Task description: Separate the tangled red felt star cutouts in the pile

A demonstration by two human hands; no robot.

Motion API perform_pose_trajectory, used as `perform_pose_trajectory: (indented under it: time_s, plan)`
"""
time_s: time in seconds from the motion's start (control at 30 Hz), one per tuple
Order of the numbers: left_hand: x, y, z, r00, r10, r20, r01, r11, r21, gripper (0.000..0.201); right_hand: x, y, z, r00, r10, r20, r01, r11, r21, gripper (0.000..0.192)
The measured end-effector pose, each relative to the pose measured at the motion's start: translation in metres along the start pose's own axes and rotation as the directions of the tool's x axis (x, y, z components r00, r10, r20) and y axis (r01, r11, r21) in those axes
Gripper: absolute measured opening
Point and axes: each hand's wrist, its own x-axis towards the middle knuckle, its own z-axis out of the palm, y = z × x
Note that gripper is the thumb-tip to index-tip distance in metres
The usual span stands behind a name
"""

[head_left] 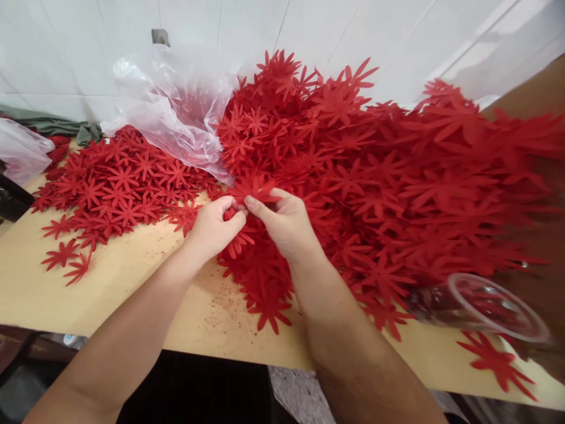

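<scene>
- Head view: both hands meet at the near edge of a big heap of red flower cut-outs on the tabletop.
- The left hand is closed in a pinch on a red cut-out, thumb and forefinger pressed onto its near petals.
- The right hand pinches the same piece from the other side, fingertips touching the left hand's; the piece sits just above the heap, between the two hands.
- A flatter spread of separated cut-outs lies to the left, beside a clear plastic bag.
- A clear plastic cup lies tipped on its side near the tabletop's front edge, on the right.
- Risk, as I judge it: the thin petals could tear if the pinches pull apart too sharply, and stuck layers may come away together.
- The right forearm sits close to the cup; a sideways sweep could roll it off the edge.
</scene>
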Motion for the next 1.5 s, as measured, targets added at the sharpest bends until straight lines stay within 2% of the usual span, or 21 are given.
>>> perform_pose_trajectory:
  time_s: [0.1,0.17,0.3,0.4,0.5,0.63,0.73,0.9,1.0,1.1,1.2,1.27,1.33,1.37,1.43,1.5]
  plan:
    - [0.0,0.003,0.0,1.0,0.011,0.008,-0.011,0.999,0.048,0.01,0.0,0.001,0.002,0.984,-0.039,-0.176,0.044,0.999,0.025,0.029]
    - [0.0,0.005,0.0,1.0,0.001,0.01,-0.002,0.999,0.037,0.011,0.0,0.001,0.004,0.97,-0.012,-0.241,0.031,0.997,0.077,0.029]
    - [-0.001,0.009,0.004,1.0,-0.018,0.009,0.018,0.999,0.03,0.011,-0.001,-0.005,0.008,0.945,0.106,-0.309,-0.03,0.97,0.243,0.032]
    - [-0.002,0.011,0.005,1.0,-0.027,-0.003,0.027,0.999,0.026,0.012,0.0,-0.008,0.006,0.939,0.153,-0.308,-0.06,0.954,0.293,0.035]
    - [-0.002,0.01,0.002,0.999,-0.041,-0.032,0.042,0.999,0.013,0.015,0.005,-0.01,-0.006,0.932,0.186,-0.311,-0.086,0.948,0.308,0.035]
    - [0.001,0.004,-0.004,0.993,-0.073,-0.092,0.068,0.996,-0.057,0.015,0.012,-0.011,-0.024,0.894,0.198,-0.402,-0.056,0.939,0.34,0.034]
    - [0.001,0.001,-0.003,0.993,-0.083,-0.085,0.069,0.986,-0.153,0.014,0.011,-0.011,-0.023,0.923,0.17,-0.344,-0.066,0.954,0.294,0.035]
    - [-0.002,0.003,0.004,0.998,-0.065,-0.021,0.058,0.969,-0.242,0.028,0.0,-0.007,-0.002,0.975,0.028,-0.22,-0.004,0.994,0.108,0.028]
    - [-0.002,0.003,0.004,0.996,-0.067,-0.059,0.051,0.969,-0.242,0.02,-0.005,-0.004,0.005,0.988,-0.017,-0.155,0.024,0.999,0.04,0.024]
    - [0.0,0.001,0.0,0.99,-0.052,-0.13,0.024,0.978,-0.207,0.013,-0.003,-0.001,0.001,0.994,0.007,-0.112,0.003,0.996,0.09,0.023]
    - [0.004,-0.001,-0.006,0.982,-0.076,-0.17,0.033,0.97,-0.241,0.013,0.005,0.004,-0.015,0.988,0.033,-0.15,-0.011,0.99,0.143,0.022]
    - [0.007,-0.003,-0.01,0.967,-0.111,-0.227,0.042,0.956,-0.29,0.012,0.01,0.008,-0.025,0.974,-0.028,-0.223,0.046,0.996,0.073,0.021]
    - [0.01,-0.006,-0.012,0.943,-0.147,-0.299,0.047,0.947,-0.316,0.013,0.012,0.01,-0.029,0.94,-0.186,-0.287,0.146,0.977,-0.153,0.025]
    - [0.011,-0.007,-0.013,0.932,-0.162,-0.324,0.052,0.945,-0.323,0.014,0.011,0.011,-0.028,0.911,-0.293,-0.289,0.202,0.93,-0.307,0.029]
    - [0.012,-0.009,-0.013,0.923,-0.192,-0.334,0.074,0.939,-0.336,0.018,0.005,0.009,-0.02,0.849,-0.485,-0.208,0.297,0.765,-0.572,0.038]
    - [0.012,-0.01,-0.012,0.928,-0.214,-0.305,0.092,0.924,-0.371,0.019,-0.003,0.007,-0.008,0.826,-0.56,-0.065,0.375,0.632,-0.678,0.042]
